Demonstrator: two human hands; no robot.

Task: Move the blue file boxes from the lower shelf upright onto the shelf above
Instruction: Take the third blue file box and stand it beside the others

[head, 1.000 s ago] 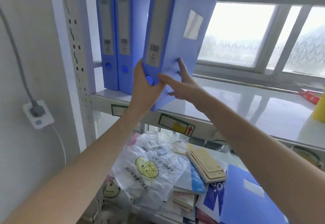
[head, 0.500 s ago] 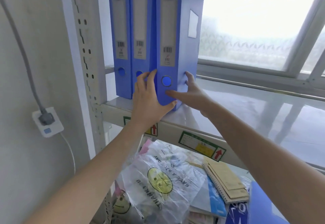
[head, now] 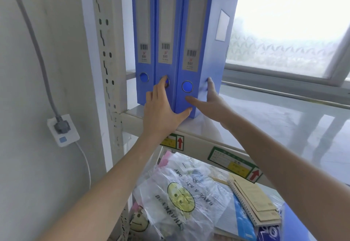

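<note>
Three blue file boxes stand upright side by side at the left end of the upper shelf (head: 274, 123): the first box (head: 143, 23), the second box (head: 166, 23) and the third box (head: 206, 32). My left hand (head: 162, 108) lies flat against the spines, fingers spread on the second box and thumb across the foot of the third. My right hand (head: 210, 102) grips the third box low down, thumb on its spine and fingers along its right side. Part of another blue file box (head: 295, 221) lies flat on the lower shelf at the bottom right.
The shelf's perforated post (head: 108, 51) stands just left of the boxes. On the lower shelf lie a smiley plastic bag (head: 180, 193), spiral notebooks (head: 253, 201) and papers. A wall socket (head: 63, 130) with a plugged cable is at left. A window (head: 284, 32) is behind the shelf.
The third box, tilted in the air a second ago, now stands upright against the second box. My left hand has slid from its edge onto the spines.
</note>
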